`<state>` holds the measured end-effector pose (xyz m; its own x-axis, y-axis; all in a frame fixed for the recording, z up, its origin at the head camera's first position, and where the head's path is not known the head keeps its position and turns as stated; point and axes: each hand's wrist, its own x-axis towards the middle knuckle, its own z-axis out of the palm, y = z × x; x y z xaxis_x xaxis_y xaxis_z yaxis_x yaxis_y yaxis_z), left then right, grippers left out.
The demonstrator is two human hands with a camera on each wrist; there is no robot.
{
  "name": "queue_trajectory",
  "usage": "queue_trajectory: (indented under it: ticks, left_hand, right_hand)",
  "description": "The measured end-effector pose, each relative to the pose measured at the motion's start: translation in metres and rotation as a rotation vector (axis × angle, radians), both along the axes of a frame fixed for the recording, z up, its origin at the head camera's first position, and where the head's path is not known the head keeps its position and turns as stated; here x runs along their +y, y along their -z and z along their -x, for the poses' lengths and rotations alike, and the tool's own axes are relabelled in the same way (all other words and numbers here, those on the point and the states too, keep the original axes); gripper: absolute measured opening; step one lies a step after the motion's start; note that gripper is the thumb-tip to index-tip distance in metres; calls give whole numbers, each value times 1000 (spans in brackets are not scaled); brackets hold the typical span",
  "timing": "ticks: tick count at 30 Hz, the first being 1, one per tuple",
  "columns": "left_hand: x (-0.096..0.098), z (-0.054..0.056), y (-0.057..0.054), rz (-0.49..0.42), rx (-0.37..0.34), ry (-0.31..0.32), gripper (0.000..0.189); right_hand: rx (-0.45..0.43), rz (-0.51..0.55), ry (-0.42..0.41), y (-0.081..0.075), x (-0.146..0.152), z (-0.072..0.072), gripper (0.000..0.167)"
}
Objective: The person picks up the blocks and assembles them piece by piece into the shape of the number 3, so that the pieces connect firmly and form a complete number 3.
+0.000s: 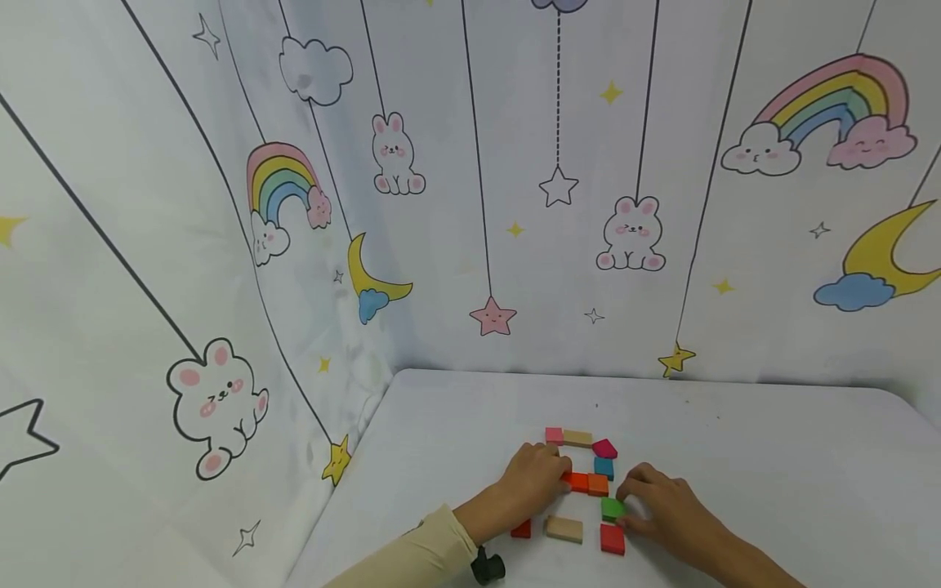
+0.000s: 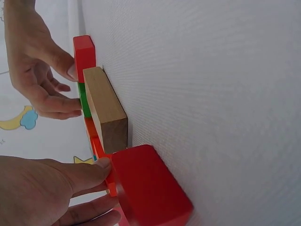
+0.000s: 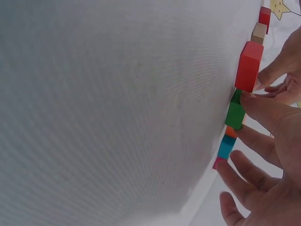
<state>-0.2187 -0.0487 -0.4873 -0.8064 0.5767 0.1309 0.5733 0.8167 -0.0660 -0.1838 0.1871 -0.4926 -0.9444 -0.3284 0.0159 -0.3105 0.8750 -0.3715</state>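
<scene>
Your left hand (image 1: 535,478) pinches the red-orange block (image 1: 579,482) at its left part, thumb on the near side, while your right hand (image 1: 671,508) holds the green block (image 1: 611,510) between thumb and forefinger, its other fingers spread loosely. Your 2 hands stand apart, with the orange block (image 1: 599,485) in the gap between them, set against the right end of the red-orange block. Above that, the blue block (image 1: 604,469) sits just below the magenta block (image 1: 605,448), which closes the right end of the top row; the upper wood block (image 1: 577,439) and pink block (image 1: 554,434) run left from there, and your left fingers lie just below the pink block. The right red block (image 1: 613,540) is just below the green block, so your right thumb has little room at that edge; you cannot tell whether it touches the red. The lower wood block (image 1: 564,529) has a gap on both sides, with the left red block (image 1: 521,531) partly hidden by your left arm. A wide stretch of white table (image 1: 772,474) runs right of your right hand, and more lies between the top row and the far edge, where the printed curtain (image 1: 441,269) rises.
</scene>
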Motion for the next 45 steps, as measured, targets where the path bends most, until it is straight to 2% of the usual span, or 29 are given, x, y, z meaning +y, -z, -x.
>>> queue_trajectory:
  ticks: [45]
  left_hand:
    - [-1, -1, 0, -16, 2, 5, 24]
  right_hand:
    - [56, 9, -20, 3, -2, 2, 30]
